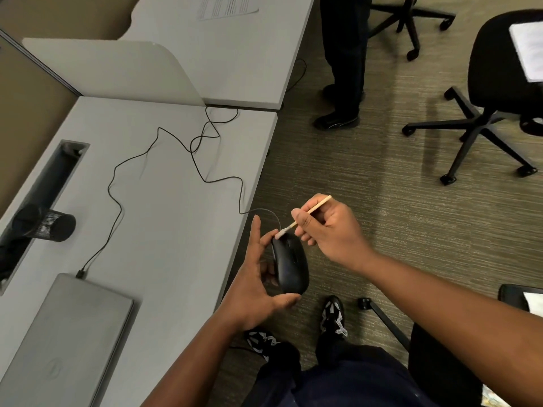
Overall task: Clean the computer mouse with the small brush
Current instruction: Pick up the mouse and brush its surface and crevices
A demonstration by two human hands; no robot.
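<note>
Fingers of my left hand (255, 284) curl round one mouse (291, 264); right hand (326, 230) pinches one brush (305, 216), bristles touching mouse front.

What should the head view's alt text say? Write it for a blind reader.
A left hand holds a black wired mouse just off a grey desk's edge, while the right hand pinches a small brush, bristles on the mouse's front. A closed laptop lies on the desk.
</note>
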